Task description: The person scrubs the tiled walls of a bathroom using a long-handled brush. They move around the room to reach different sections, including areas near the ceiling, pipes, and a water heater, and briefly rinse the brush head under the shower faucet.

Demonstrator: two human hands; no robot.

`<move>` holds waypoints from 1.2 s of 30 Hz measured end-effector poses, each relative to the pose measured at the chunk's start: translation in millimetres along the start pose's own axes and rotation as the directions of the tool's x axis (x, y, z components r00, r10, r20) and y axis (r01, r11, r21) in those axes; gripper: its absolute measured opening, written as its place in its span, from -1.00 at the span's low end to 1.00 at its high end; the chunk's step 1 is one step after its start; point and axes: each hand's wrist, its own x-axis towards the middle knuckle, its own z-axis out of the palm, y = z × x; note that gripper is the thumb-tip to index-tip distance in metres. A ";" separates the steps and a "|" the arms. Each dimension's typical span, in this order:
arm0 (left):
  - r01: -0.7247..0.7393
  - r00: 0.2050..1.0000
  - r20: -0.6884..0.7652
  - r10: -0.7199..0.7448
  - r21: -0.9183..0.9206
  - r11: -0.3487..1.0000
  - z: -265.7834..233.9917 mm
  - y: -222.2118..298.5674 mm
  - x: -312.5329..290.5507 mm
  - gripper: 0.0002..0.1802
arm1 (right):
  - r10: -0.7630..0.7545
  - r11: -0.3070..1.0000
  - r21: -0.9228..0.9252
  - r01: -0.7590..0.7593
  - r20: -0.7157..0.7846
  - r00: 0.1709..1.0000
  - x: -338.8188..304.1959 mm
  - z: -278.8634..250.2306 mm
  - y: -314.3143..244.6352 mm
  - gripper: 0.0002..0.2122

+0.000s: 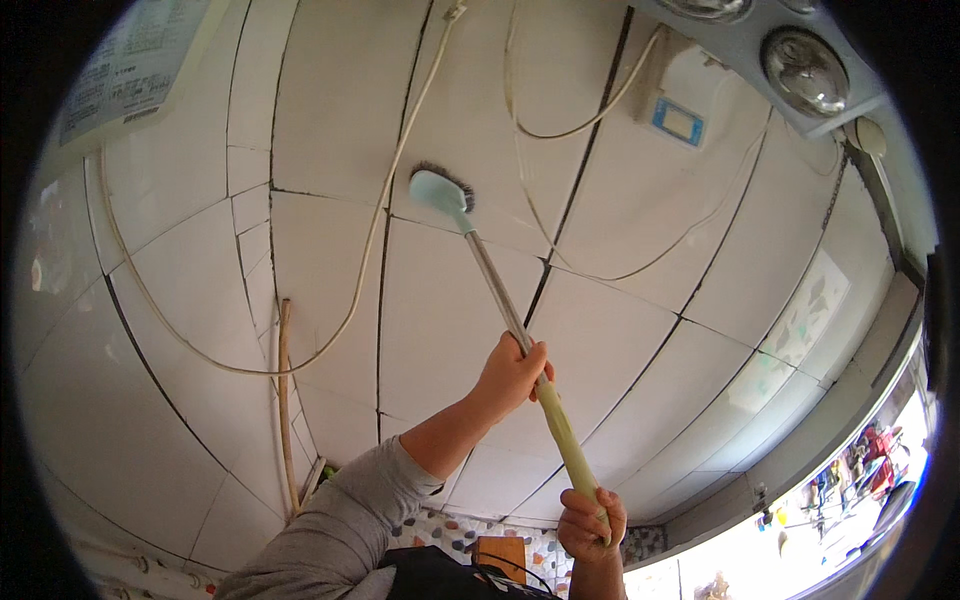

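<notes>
A long-handled scrub brush (498, 280) stretches up across the white tiles, with a pale blue head, dark bristles, a metal pole and a yellow-green grip. Its bristles face the tiled wall (480, 130) at the upper middle and look to be against it. My left hand (513, 378), coming from a grey sleeve, is closed round the pole just above the grip. Lower down, my right hand (592, 524) is wrapped round the bottom end of the grip. Part of its fingers hides the handle there.
A white cable (385, 200) hangs in a long loop left of the brush head; a thinner cord (640, 275) loops to its right. A lamp panel (805, 70) juts in at upper right. A wooden stick (285, 400) leans at left. Below are a wooden stool (500, 555) and pebble-patterned floor.
</notes>
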 end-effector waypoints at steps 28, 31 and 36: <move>0.196 0.937 0.194 -0.290 0.394 0.898 151.3 -215.2 -72.1 -0.70 | -0.810 -0.250 -0.617 -0.746 -0.288 0.510 -202.0 -77.2 14.0 -0.38; 0.244 0.875 0.295 -0.384 0.416 0.876 169.8 -229.2 -78.3 -0.68 | -0.863 -0.201 -0.658 -0.725 -0.231 0.448 -217.9 -78.2 30.6 -0.42; 0.110 0.853 0.394 -0.342 0.506 0.855 208.8 -245.1 -73.9 -0.61 | -0.941 -0.242 -0.703 -0.669 0.001 0.339 -224.2 -87.0 40.8 -0.48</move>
